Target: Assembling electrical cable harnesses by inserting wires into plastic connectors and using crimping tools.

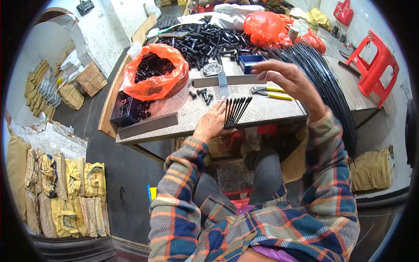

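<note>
At the table's front edge my left hand (211, 122) is closed on a fanned row of thin black rods (237, 112). Some of its fingers are hidden behind them. Beyond it, a row of shiny grey rods (223, 83) lies across a long metal bar (248, 80); I cannot tell whether they join the black ones. My right hand (286, 78) is raised over the table with its fingers apart and nothing in it, beside a big bundle of long black rods (316, 70). Below it lie yellow-handled pliers (275, 92). Several short black tubular parts (202, 93) rest near my left hand.
A heap of black parts (209, 41) covers the table's far side. A red plastic bag (181, 72) of parts stands left, beside a dark bin (122, 109). A blue box (249, 61) sits behind the bar. A red stool (371, 65) is at the right.
</note>
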`<state>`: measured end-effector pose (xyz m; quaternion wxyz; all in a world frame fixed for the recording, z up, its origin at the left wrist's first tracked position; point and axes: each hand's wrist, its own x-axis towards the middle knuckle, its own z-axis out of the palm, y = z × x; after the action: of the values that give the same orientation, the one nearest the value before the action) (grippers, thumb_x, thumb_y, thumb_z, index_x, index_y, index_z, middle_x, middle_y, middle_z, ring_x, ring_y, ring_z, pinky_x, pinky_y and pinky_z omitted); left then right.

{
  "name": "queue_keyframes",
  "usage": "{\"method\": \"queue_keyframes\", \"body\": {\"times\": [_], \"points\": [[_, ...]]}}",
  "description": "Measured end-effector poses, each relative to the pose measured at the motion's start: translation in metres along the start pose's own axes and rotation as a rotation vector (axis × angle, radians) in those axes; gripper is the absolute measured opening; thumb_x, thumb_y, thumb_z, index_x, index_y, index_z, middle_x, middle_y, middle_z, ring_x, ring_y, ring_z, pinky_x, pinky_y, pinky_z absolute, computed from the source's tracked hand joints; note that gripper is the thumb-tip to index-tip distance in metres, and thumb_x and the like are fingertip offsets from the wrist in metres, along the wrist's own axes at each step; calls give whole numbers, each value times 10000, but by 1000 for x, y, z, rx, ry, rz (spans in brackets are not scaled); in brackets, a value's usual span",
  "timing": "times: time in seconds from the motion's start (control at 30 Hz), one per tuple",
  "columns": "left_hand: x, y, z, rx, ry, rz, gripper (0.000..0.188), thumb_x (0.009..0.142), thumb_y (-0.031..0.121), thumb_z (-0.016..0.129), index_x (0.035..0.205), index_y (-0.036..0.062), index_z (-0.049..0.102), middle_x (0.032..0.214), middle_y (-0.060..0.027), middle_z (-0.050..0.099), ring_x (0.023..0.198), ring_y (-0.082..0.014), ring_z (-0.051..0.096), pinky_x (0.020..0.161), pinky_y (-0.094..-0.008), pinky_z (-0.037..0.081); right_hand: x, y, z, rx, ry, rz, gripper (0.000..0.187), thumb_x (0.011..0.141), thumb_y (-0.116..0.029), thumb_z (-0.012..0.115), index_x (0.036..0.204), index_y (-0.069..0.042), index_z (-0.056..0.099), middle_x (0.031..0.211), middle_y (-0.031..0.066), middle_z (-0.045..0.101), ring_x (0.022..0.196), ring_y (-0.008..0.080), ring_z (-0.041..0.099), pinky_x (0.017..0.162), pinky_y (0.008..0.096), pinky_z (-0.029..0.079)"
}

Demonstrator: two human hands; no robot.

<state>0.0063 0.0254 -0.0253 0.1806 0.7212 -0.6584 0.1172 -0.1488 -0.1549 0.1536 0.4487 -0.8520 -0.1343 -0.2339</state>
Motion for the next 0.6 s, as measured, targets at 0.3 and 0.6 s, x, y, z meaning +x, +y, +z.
{"method": "queue_keyframes", "body": {"times": [0.3,0.6], "points": [[4,9,-10,-32,-114,-69,706,677,505,651,1219,89,471,1327,-144,371,1264,-316,312,1009,-368,339,22,-80,35,-649,-421,-239,135,769,-175,641,836,-59,621,729,87,608,618,267,589,521,316,445],[-8,18,10,239,77,93,565,683,152,601,1233,144,471,1374,-92,343,1289,-263,295,1038,-352,304,-72,-116,52,-552,-418,-178,85,712,-117,660,779,-79,623,734,55,526,603,245,555,514,326,430]]}}
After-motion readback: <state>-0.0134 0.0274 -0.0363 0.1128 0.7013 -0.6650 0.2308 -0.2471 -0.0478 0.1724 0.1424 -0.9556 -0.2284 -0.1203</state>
